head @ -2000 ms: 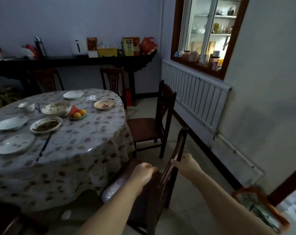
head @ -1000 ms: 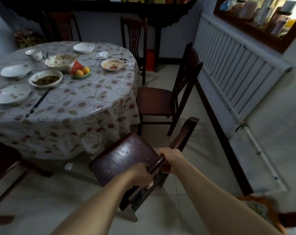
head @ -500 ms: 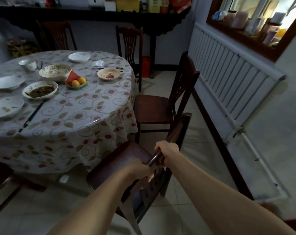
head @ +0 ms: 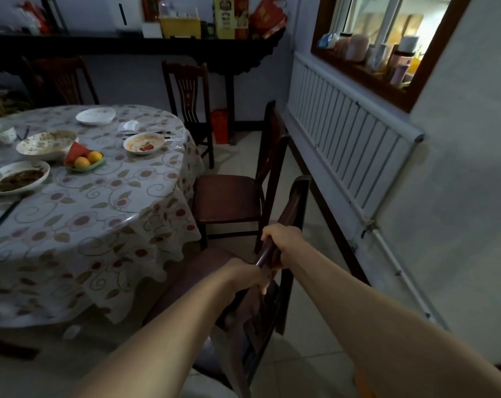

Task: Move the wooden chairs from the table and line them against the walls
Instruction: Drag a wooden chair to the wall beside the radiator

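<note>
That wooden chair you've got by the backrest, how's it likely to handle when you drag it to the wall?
The chair looks like solid dark wood, so probably rigid and fairly heavy. The left hand and right hand both grip its top rail, high up, so it may tip backward. On the smooth tile floor its legs will likely slide.
</note>
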The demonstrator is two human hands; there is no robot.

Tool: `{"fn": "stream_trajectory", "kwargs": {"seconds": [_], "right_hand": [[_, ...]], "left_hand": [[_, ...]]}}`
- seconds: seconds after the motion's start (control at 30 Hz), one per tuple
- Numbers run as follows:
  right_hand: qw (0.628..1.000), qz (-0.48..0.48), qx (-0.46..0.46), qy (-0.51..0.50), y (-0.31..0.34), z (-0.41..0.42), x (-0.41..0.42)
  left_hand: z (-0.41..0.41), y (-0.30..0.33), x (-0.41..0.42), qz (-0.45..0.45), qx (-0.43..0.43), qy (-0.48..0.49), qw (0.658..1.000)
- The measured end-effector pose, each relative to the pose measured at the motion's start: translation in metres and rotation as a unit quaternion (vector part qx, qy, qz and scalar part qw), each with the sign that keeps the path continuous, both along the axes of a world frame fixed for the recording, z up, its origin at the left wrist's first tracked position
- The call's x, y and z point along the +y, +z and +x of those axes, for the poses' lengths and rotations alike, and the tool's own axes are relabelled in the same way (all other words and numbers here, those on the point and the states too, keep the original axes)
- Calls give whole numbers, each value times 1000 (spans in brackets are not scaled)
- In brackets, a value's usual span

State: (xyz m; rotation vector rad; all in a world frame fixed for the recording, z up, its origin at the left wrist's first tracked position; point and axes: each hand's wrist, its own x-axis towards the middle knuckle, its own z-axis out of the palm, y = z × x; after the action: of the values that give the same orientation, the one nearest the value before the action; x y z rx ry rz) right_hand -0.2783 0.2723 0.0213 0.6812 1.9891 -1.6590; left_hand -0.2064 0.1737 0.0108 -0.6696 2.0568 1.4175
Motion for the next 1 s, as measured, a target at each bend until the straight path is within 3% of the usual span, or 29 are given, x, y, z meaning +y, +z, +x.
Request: {"fn": "stream_trajectory", "kwargs": {"seconds": [0.33, 0.8, 1.0], "right_hand": [[999, 19, 22, 22, 13, -71, 133], [998, 50, 43, -13, 6, -158, 236], [998, 50, 43, -4, -11, -199, 278]], "left_hand": [[-58, 19, 142, 46, 11, 46, 998], [-159, -6, 253, 109, 10, 58, 992], [-196, -21, 298, 94, 3, 66, 993]]}}
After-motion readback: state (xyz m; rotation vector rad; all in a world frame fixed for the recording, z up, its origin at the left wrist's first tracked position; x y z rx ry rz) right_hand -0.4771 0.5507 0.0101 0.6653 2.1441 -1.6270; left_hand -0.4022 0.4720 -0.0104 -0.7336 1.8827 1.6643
